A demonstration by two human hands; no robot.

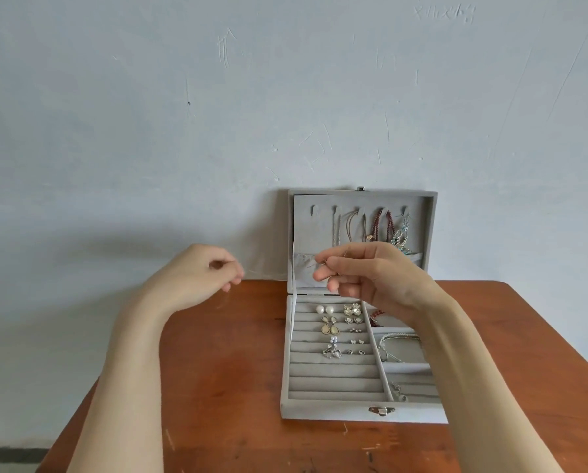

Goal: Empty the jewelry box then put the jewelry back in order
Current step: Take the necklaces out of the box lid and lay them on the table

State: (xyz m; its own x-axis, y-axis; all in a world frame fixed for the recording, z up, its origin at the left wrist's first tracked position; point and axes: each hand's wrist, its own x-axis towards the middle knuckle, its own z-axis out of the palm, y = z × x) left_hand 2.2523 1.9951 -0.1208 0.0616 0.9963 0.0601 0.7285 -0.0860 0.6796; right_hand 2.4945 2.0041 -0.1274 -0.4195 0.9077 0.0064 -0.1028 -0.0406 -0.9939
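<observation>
A grey velvet jewelry box [333,413] lies open on the wooden table [224,370]. Its lid [430,216] stands upright against the wall. Several necklaces [383,223] hang from the hooks inside the lid. Pairs of earrings [330,327] sit in the padded rows on the left of the tray, and bracelets [398,339] lie in the compartments on the right. My right hand [371,274] is raised in front of the lid's pocket and pinches a very thin chain [272,276]. The chain seems to sag leftward to my left hand [200,271], which is held left of the box with curled fingertips.
A pale blue scratched wall stands directly behind the box. The table's left corner is cut off near my left forearm and its right edge runs down past my right arm. A dark strip of floor trim [12,455] shows at the lower left.
</observation>
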